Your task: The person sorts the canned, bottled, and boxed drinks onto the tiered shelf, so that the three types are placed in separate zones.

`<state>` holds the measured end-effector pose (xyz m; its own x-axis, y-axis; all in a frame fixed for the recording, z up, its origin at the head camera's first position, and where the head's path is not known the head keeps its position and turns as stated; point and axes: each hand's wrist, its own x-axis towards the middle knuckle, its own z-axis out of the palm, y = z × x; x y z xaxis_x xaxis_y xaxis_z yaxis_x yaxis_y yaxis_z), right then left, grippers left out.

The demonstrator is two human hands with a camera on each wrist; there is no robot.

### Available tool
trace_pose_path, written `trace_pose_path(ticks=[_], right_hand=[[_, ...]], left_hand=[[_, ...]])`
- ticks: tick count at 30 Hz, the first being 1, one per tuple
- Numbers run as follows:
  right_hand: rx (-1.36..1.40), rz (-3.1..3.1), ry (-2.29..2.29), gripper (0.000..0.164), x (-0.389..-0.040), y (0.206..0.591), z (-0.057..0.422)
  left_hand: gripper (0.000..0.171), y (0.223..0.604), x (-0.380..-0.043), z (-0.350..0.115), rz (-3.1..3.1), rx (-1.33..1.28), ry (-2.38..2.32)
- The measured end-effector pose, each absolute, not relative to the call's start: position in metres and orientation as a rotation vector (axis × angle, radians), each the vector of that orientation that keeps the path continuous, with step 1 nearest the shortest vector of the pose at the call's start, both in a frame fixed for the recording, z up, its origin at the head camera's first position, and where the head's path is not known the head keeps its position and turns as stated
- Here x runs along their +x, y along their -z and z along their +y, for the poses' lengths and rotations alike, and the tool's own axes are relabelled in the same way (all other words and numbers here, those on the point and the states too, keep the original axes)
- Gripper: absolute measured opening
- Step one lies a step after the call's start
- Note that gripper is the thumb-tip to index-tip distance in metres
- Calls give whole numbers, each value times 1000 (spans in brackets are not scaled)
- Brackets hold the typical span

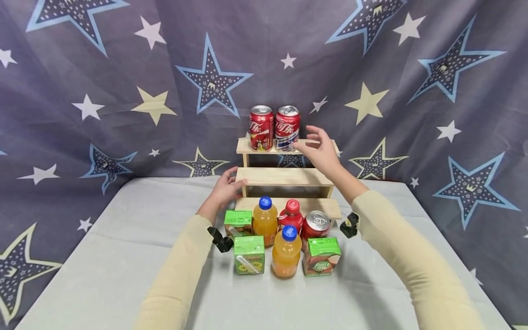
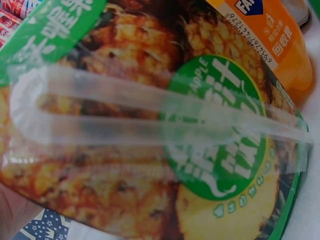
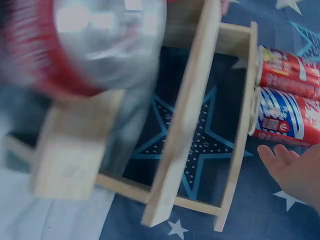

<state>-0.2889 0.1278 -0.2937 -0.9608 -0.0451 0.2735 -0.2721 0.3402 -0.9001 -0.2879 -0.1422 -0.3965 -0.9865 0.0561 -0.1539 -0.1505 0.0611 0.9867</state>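
The left hand [image 1: 226, 188] grips the left end of the middle step of the wooden rack [image 1: 284, 176], thumb at the front and fingers behind. The rack looks light and stiff; a hold at a board end should steady it.

On the top step stand the left can [image 1: 261, 130] and the right can [image 1: 286, 123], upright, side by side. Each should handle as a smooth, rather slippery cylinder with a thin wall that dents if squeezed hard; if full, it will be fairly heavy. Take hold around the middle of the body. The right hand [image 1: 323, 156] is just right of the right can, fingers spread loosely and holding nothing; contact cannot be confirmed.

Containers in front of the rack, left to right:
- Pineapple box [image 1: 238, 218]: straw fixed outside; contents hidden.
- Flower box [image 1: 249, 243]: straw on the front; contents hidden.
- Rear bottle [image 1: 264, 224]: orange drink, blue cap on.
- Front bottle [image 1: 286, 254]: orange drink, blue cap on.
- Red bottle [image 1: 291, 215]: red cap on; contents hidden.
- Lower can [image 1: 316, 224]: upright; contents hidden.
- Right box [image 1: 322, 259]: green top; contents hidden.
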Motion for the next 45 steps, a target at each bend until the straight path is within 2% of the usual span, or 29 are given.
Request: trace_pose_path(ticks=[12,24,34,45], right_hand=[[554,-2590,-1673,63,-245,321,166],[818,-2861,-1547,68,-208,357,206],[860,-2874,-1624,71,-190,383,217],[813,-2892,-1657,66,-186,396,213]], left_hand=[[68,393,-288,-142,2163,-105,-2045],[69,395,-288,-142,2161,-111,-2035],[68,395,-287,-142,2162,-121,-2034],[69,396,-289,-142,2179,-127,-2031]])
